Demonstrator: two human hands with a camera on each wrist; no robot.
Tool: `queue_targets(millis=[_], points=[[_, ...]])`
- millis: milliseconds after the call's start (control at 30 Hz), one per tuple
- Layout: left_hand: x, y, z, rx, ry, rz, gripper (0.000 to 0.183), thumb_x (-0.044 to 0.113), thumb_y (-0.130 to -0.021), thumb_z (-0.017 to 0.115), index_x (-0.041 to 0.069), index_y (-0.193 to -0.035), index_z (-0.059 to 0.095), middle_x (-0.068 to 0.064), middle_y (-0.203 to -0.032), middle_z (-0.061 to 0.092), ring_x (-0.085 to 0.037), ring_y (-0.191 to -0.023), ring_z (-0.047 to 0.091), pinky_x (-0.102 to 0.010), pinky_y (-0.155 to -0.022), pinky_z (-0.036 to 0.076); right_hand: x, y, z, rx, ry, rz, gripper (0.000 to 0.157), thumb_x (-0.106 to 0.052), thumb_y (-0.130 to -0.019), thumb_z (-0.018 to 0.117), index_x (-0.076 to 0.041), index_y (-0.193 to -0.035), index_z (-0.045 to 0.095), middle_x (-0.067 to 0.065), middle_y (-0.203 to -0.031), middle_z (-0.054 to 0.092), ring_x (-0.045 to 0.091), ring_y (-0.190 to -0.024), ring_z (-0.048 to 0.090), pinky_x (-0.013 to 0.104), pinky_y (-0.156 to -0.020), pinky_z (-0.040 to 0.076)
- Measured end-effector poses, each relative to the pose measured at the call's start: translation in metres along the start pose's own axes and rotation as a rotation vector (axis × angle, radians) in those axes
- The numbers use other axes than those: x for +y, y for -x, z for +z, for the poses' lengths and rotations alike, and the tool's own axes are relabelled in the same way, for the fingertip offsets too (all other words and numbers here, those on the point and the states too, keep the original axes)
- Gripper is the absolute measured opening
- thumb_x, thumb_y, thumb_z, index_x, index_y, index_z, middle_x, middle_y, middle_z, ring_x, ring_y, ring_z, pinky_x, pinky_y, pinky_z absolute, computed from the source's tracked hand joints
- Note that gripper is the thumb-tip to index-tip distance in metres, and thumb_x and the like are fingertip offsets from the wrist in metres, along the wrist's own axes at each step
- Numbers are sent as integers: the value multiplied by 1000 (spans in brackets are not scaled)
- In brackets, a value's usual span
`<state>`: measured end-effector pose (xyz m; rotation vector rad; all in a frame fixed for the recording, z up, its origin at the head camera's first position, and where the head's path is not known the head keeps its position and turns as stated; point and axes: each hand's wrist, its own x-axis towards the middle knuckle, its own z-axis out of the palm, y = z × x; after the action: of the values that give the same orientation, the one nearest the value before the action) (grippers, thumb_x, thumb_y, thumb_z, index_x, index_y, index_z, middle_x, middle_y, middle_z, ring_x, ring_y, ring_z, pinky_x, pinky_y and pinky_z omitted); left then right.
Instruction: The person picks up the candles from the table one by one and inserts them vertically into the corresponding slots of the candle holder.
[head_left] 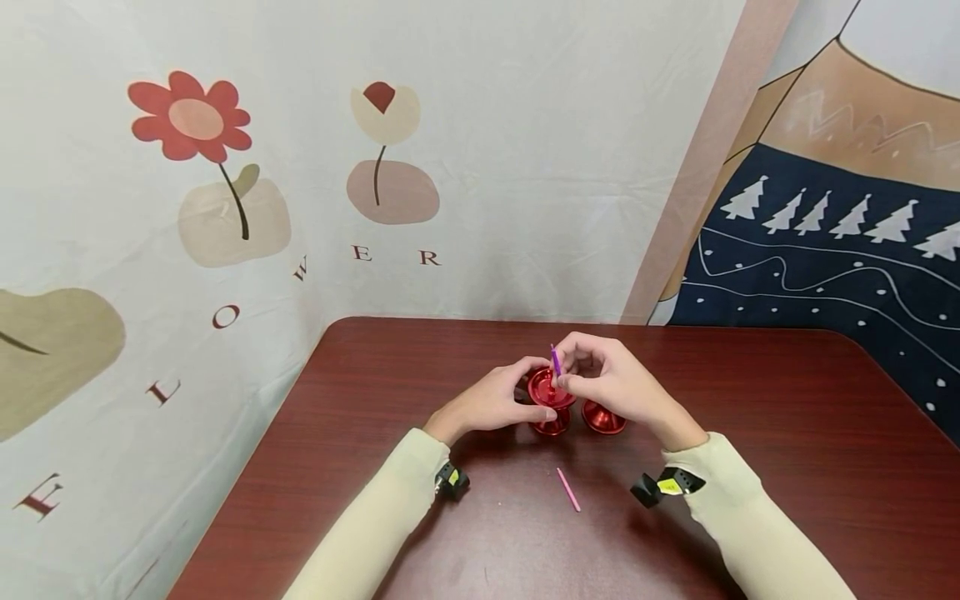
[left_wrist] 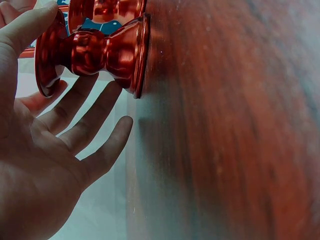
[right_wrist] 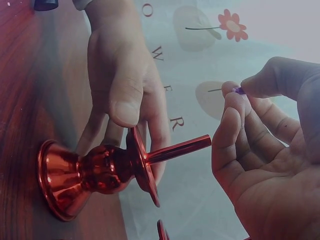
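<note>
One purple stick (head_left: 556, 360) sits pinched between the thumb and fingertips of the right hand (head_left: 611, 379), above the first red holder (head_left: 551, 400), which stands upright on the dark reddish wood surface (head_left: 510, 542). In the right wrist view the stick is clear of the holder's bare stem (right_wrist: 180, 149), so the two are not yet joined; the work looks to be at the stage of lining them up. A pink stick (head_left: 567, 489) lies loose on the near side, apparently yet to be dealt with. A second red holder (head_left: 603, 418) stands just beside the first; its top is hidden behind the right hand, so whether it carries anything cannot be told.

The left hand (head_left: 498, 398) holds the first holder by its dish (right_wrist: 144, 167), thumb at the rim and a finger round the far side, the other fingers loosely spread. The right hand's pinch is tight, with only a bit of purple showing from below.

The first holder has a shiny, mirror-like red finish, with a flared foot (right_wrist: 57, 180), a bulging middle and the narrow stem rising from the wide, thin dish. The purple stick is slim and straight, leaning slightly in the head view.
</note>
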<state>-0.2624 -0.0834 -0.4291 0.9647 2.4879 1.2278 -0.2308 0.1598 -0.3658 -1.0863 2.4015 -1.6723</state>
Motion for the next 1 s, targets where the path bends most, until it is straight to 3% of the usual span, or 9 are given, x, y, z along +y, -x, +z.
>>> queue_targets(millis=[200, 467, 1000], points=[[0, 0, 0, 4, -13, 12, 74, 40, -94, 86, 14, -156, 54, 4, -128, 72, -7, -118, 68, -29, -104, 55, 0, -3, 2, 12, 5, 20, 14, 5, -93, 72, -3, -105, 70, 5, -90, 69, 21, -82, 65, 29, -68, 56], [1, 1, 0, 7, -29, -8, 76, 44, -94, 85, 17, -158, 53, 5, -131, 72, -6, -119, 66, -30, -105, 54, 2, -6, 3, 53, 8, 20, 11, 3, -94, 71, -5, -102, 70, 5, -90, 69, 22, -84, 66, 30, -74, 56], [3, 3, 0, 8, -23, 6, 76, 42, -94, 85, 16, -158, 53, 6, -126, 73, -6, -117, 67, -32, -105, 54, 10, -8, 3, 151, 105, 70, 4, -6, -98, 75, -7, -101, 73, 4, -92, 69, 23, -85, 64, 28, -73, 54]])
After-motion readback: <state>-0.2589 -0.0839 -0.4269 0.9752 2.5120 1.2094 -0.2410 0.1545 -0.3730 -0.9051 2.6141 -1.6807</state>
